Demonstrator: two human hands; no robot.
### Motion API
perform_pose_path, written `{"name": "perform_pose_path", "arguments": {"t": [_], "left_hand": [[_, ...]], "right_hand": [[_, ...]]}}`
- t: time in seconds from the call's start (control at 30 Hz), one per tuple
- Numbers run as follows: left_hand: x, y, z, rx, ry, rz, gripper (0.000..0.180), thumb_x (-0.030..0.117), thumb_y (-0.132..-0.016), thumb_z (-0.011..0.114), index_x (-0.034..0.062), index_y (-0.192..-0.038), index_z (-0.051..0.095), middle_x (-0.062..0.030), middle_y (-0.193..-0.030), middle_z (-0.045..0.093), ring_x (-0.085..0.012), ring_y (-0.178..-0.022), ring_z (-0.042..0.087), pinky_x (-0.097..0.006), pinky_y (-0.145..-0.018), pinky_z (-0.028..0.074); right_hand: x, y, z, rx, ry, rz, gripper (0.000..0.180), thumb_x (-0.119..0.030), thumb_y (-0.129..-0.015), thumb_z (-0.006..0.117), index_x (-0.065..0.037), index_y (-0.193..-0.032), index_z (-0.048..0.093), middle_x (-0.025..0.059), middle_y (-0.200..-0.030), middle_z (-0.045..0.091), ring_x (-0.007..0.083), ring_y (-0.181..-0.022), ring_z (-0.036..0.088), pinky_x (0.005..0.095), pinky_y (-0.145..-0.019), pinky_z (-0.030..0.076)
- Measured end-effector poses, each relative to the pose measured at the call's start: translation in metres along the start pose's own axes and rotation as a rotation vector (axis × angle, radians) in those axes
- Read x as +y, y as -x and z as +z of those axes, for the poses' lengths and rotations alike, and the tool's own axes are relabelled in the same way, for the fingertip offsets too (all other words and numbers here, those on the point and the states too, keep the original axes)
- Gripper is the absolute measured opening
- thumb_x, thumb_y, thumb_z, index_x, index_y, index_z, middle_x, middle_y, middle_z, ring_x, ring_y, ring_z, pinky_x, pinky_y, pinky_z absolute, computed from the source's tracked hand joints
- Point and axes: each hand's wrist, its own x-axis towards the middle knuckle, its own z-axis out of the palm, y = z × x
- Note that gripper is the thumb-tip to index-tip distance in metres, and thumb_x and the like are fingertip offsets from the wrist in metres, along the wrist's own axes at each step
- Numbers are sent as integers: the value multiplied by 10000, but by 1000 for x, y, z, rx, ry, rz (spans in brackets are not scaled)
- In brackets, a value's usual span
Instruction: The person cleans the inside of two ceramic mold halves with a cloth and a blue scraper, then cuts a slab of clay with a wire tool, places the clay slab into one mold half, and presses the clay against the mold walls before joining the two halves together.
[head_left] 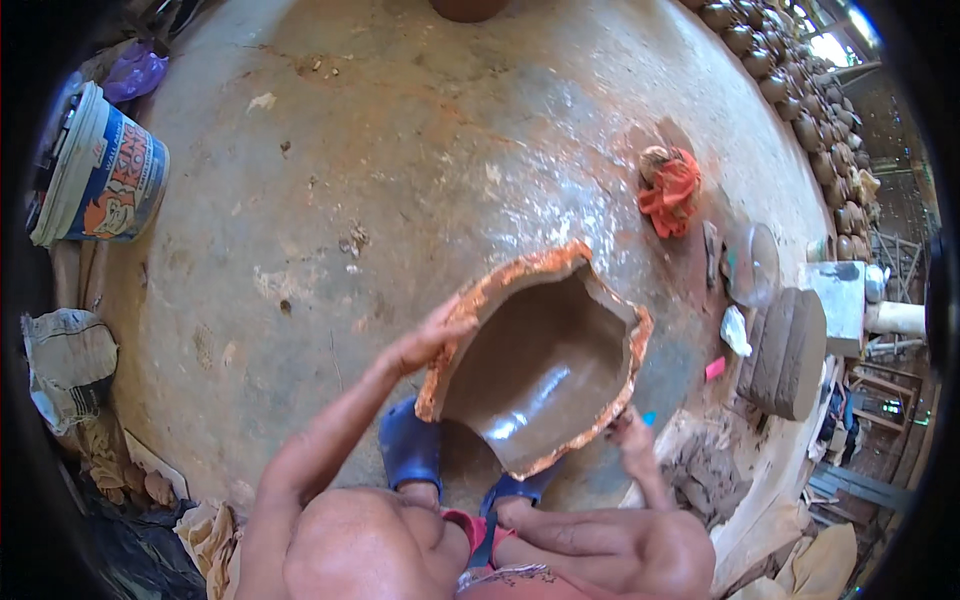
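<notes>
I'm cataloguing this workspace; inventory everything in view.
Jagged-rimmed vessel: 1, brown and orange, centre
Bucket: 1, blue and white, left
Plastic bag: 1, purple, upper left
Sack: 1, whitish, left
Cloth: 1, orange, upper right
Clear container: 1, transparent, right
Clay block: 1, brown, right
Clay lumps: several, grey, lower right
Small block: 1, pink, right
Clay pots: many, brown, upper right
Unclear item: 1, teal, lower right
Sandals: 2, blue, below vessel
Legs: 2, bare, bottom
Left hand: 1, bare, vessel's left rim
Right hand: 1, bare, near right rim

Tilted clay vessel (jagged-rimmed)
</notes>
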Motion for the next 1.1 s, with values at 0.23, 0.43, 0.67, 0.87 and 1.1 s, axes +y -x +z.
{"name": "perform_pose_path", "arguments": {"t": [0.23,0.43,0.67,0.87,1.1], "left_hand": [[26,9,13,184,19,61,1020,395,-855,764,3,-1630,230,-141,-1603,382,-242,-1491,337,-363,-1230,246],[63,-14,-18,447,8,224,991,353,-843,790,13,-1614,268,-125,-1555,438,-239,-1427,425,-382,-1181,352],[132,-49,-112,622,23,403,778,430,-987,647,38,-1581,334,-125,-1489,504,-233,-1317,539,-398,-1097,467],[157,-56,-147,717,209,416,643,460,-1068,517,44,-1542,389,-116,-1451,565,-260,-1266,605,-416,-1054,523],[126,24,-42,1078,-126,-12,722,378,-1089,496,39,-1645,185,-137,-1691,269,-286,-1556,265,-417,-1250,282]], "right_hand": [[-27,-43,80,458,-223,-200,399,-213,-1059,440,45,-1325,590,154,-1192,693,284,-1081,644,406,-973,466],[-127,-153,54,256,2,-393,626,-548,-1057,493,22,-1279,626,170,-998,731,244,-910,670,436,-792,517],[-299,-323,95,131,152,-655,628,-585,-1068,436,0,-1156,644,237,-876,645,264,-798,605,433,-750,494],[-368,-371,109,49,187,-663,505,-480,-1085,461,-5,-1072,631,260,-833,640,336,-743,640,456,-702,492],[-202,-213,16,-65,354,-229,433,-394,-1086,442,-16,-1134,646,284,-939,670,470,-946,670,525,-780,497]]}}
